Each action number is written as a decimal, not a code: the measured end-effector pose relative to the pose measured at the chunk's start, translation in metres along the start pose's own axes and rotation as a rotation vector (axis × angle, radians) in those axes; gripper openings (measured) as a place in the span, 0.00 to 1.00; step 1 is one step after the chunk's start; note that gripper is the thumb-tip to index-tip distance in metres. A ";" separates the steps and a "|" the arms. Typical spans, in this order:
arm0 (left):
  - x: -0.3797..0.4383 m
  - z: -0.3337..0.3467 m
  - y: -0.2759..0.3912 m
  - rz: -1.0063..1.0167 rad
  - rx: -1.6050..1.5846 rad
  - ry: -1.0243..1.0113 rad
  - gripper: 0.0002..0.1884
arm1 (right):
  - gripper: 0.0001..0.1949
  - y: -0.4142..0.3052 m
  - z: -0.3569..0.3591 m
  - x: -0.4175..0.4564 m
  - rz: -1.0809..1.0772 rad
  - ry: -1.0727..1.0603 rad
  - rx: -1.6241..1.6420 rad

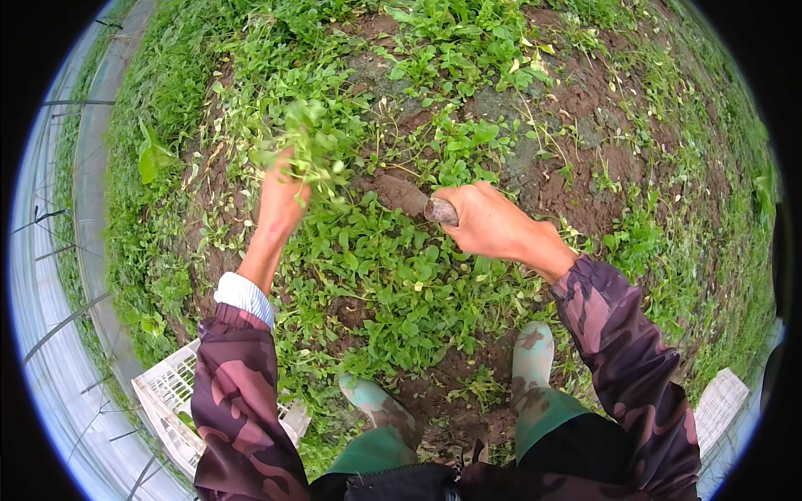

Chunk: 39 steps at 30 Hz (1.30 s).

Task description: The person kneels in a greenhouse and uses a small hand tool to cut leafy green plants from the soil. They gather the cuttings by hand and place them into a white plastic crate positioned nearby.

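Observation:
A bunch of leafy green plants is gripped in my left hand, raised over the bed and blurred by motion. My right hand is closed around the handle of a hand tool. Its flat, soil-coated blade points left, just above or against the ground; I cannot tell whether it touches. Low leafy greens grow thickly below the blade, between my hands and my boots. Bare brown soil with scattered leaves shows to the right.
A white plastic crate stands at lower left, partly behind my left sleeve. Another white crate is at the right edge. My muddy boots are planted among the plants. Clear plastic sheeting with hoops runs along the left side.

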<state>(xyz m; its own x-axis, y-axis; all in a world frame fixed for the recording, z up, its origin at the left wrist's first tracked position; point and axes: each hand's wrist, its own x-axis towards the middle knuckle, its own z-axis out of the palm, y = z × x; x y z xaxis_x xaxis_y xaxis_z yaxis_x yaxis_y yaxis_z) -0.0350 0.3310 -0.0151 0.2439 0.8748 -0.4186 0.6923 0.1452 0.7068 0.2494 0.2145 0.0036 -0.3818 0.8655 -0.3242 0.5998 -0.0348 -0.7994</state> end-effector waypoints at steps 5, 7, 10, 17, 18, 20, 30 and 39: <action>-0.042 0.047 -0.027 0.080 0.895 -0.080 0.23 | 0.05 -0.005 -0.015 0.019 -0.049 -0.103 -0.064; -0.046 0.054 -0.036 0.138 1.006 -0.067 0.22 | 0.05 0.007 -0.013 0.019 -0.029 -0.141 -0.036; -0.043 0.061 -0.057 0.272 1.115 0.084 0.18 | 0.04 0.019 -0.004 0.017 -0.077 -0.086 0.072; -0.035 0.066 -0.067 0.417 1.067 0.219 0.08 | 0.04 0.002 0.036 0.022 -0.024 -0.020 0.069; -0.036 0.062 -0.052 0.307 1.036 0.107 0.15 | 0.05 0.003 0.044 0.017 -0.008 0.005 0.084; -0.043 0.039 -0.053 0.244 0.883 0.089 0.22 | 0.06 -0.002 0.048 0.017 -0.029 0.032 0.082; -0.042 -0.067 -0.096 0.471 1.037 0.385 0.13 | 0.10 -0.032 0.005 0.009 0.012 0.148 -0.027; -0.041 -0.047 -0.068 0.177 0.431 0.409 0.17 | 0.10 -0.036 0.005 0.005 0.009 0.132 0.073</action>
<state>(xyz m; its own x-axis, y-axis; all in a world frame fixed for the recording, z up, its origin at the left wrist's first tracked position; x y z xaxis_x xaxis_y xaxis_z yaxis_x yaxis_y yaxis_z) -0.1239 0.3066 -0.0188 0.1586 0.9873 -0.0031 0.8980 -0.1430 0.4161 0.2221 0.2173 0.0286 -0.2778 0.9229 -0.2665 0.5483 -0.0755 -0.8329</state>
